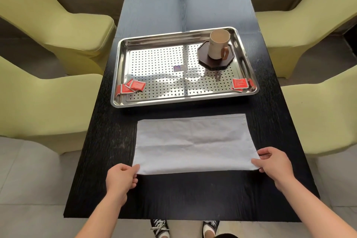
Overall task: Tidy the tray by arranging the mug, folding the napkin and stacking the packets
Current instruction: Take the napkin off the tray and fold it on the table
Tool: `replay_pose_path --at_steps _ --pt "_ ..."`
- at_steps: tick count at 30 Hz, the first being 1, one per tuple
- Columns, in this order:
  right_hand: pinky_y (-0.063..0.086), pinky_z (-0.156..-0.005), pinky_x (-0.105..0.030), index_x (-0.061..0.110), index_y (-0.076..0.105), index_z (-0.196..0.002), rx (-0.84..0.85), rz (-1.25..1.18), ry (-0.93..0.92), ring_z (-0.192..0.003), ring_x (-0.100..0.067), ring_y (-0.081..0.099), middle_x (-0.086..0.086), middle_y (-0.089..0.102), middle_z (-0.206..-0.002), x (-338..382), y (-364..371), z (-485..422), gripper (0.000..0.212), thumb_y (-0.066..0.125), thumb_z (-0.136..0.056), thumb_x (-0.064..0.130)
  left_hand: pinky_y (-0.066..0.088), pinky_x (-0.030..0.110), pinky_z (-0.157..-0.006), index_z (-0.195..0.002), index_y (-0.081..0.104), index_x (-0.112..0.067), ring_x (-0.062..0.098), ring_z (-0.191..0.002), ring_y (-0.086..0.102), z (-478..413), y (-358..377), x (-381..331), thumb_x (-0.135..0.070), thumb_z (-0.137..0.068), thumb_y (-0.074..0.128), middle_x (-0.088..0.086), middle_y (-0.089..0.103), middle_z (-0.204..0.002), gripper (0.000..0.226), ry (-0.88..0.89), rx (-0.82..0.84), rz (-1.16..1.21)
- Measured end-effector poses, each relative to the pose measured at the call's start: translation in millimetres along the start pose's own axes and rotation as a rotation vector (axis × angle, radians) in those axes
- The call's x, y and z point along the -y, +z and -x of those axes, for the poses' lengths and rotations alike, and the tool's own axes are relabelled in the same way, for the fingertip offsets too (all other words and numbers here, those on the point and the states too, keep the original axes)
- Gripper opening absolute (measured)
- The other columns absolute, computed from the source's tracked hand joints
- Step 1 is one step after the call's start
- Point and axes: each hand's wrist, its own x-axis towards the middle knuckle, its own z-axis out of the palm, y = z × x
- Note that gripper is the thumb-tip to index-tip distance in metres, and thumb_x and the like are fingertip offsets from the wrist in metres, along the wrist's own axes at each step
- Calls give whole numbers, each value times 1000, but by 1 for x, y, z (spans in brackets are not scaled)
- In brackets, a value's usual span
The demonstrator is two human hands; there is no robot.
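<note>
A white napkin (195, 144) lies flat on the black table, in front of a steel perforated tray (119, 75). My left hand (121, 178) pinches the napkin's near left corner. My right hand (273, 163) pinches its near right corner. In the tray's far right corner a cream mug (217, 45) stands upright on a dark octagonal coaster (210, 62), handle toward me. Red packets (134, 85) lie loosely overlapped in the tray's near left corner. More red packets (240, 84) sit in the near right corner.
The black table (183, 195) is narrow, with yellow-green chairs (58, 15) close on the left and others (318, 25) on the right. My shoes (160, 228) show below the near table edge.
</note>
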Motion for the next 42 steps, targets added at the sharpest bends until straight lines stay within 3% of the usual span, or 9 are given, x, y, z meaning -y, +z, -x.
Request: replay_pose_path --at_steps 4,8,11,15,22,26,30,38,42 --pt "55 -69 -38 11 68 -109 5 54 -26 -71 -26 67 -6 67 -90 0 3 5 32 81 -80 9 55 30 -50 -95 62 -7 20 -57 65 8 4 -1 -13 -84 78 16 71 -75 20 -41 -3 98" --pt "47 -79 -40 13 64 -125 -167 389 -308 -105 -29 55 -9 65 -114 5 11 15 35 69 -91 19 58 32 -52 -95 67 -4 25 -67 69 8 1 -4 -14 -82 81 17 72 -80 22 -147 53 172" --pt "46 -82 -28 16 64 -125 -41 101 -443 -103 -18 61 1 68 -114 22 36 37 29 60 -97 12 57 32 -52 -95 69 -3 27 -75 69 7 -1 -6 -12 -83 79 17 70 -83 18 -175 98 238" --pt "42 -99 -19 23 56 -133 378 -495 -217 -117 0 60 7 65 -128 45 91 81 38 57 -99 4 59 37 -66 -98 68 -6 32 -90 71 14 3 -9 -8 -91 68 17 72 -99 7 -89 115 324" --pt "39 -101 -15 15 41 -151 484 -642 -56 -125 0 51 6 49 -148 32 138 107 50 52 -103 9 62 39 -67 -101 67 -7 26 -85 76 40 10 -12 -6 -97 55 11 76 -96 12 29 142 439" --pt "41 -103 -16 20 46 -148 493 -654 -86 -125 9 50 11 53 -146 37 142 104 47 54 -102 13 62 37 -68 -104 66 -10 22 -86 76 50 9 -17 -7 -97 55 9 76 -98 13 82 141 452" --pt "32 -120 -32 17 46 -149 513 -635 -39 -136 -5 47 8 50 -150 35 150 108 47 55 -102 15 63 34 -70 -106 68 -21 18 -87 76 58 7 -22 -2 -96 54 1 77 -99 25 138 153 419" --pt "31 -115 -28 16 45 -149 481 -660 -137 -134 -6 43 12 48 -145 113 157 62 48 52 -101 19 62 30 -74 -114 67 -29 12 -93 74 69 8 -32 -12 -98 58 -5 77 -99 25 299 155 345" --pt "36 -95 -24 41 49 -93 535 -637 -130 -94 -1 43 21 43 -98 142 168 37 22 50 -98 19 62 28 -74 -114 67 -33 6 -93 72 73 13 -39 -20 -97 61 -13 76 -100 22 356 120 292"
